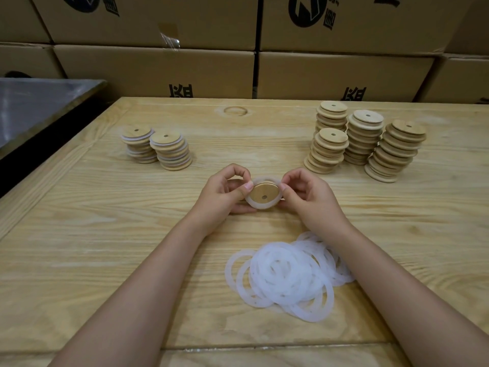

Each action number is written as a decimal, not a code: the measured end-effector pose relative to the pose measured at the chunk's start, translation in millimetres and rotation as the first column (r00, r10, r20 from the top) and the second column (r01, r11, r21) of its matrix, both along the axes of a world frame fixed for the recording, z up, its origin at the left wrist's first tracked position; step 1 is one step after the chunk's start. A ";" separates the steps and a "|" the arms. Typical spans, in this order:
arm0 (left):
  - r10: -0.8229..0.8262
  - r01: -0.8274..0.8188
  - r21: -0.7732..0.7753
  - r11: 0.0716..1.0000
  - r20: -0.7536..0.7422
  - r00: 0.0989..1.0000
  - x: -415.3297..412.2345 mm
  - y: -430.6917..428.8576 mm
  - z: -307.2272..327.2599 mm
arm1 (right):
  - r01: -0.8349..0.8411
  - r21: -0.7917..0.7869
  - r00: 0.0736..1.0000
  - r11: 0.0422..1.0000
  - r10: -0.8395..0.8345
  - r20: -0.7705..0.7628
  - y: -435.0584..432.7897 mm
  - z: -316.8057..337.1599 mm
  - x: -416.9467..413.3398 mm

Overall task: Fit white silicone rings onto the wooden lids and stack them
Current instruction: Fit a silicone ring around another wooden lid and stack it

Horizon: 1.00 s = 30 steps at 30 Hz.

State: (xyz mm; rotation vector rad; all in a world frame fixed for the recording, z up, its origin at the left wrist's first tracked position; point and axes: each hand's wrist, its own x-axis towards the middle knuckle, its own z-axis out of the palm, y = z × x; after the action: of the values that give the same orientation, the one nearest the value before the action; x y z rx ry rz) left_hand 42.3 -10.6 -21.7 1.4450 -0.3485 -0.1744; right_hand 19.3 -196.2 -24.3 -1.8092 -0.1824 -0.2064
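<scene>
A round wooden lid [263, 192] with a small centre hole is held above the middle of the table, a white silicone ring [258, 204] stretched around its rim. My left hand [225, 193] pinches the lid and ring on the left side. My right hand [307, 194] pinches them on the right. A loose pile of white rings [285, 274] lies on the table between my forearms. Two short stacks of ringed lids [158, 148] stand at the far left. Several taller stacks of bare wooden lids [365, 140] stand at the far right.
The work surface is a light wooden table [105, 234]. A wall of brown cardboard boxes [158, 72] rises behind it. A grey metal surface [39, 107] borders the table at the far left.
</scene>
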 end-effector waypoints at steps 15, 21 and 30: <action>0.105 -0.106 0.034 0.994 0.017 0.994 0.0 -5.5 -3.1 | 0.022 0.091 0.990 0.996 -0.009 -0.140 1.7 -2.2 5.1; 0.155 -0.155 -0.003 0.988 -0.012 0.988 1.3 -5.8 -4.2 | 0.036 0.094 0.984 0.995 -0.019 -0.178 4.9 -0.8 6.5; 0.128 -0.137 -0.074 0.988 -0.121 0.984 3.0 -8.2 -3.8 | 0.026 0.217 0.963 0.976 0.034 -0.267 3.4 2.4 3.7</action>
State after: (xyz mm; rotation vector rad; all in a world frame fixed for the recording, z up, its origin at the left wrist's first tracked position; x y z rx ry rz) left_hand 45.3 -18.8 -25.5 1.3657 -0.1623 -0.1339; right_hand 23.0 -192.7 -21.9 -1.5971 0.0300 0.0245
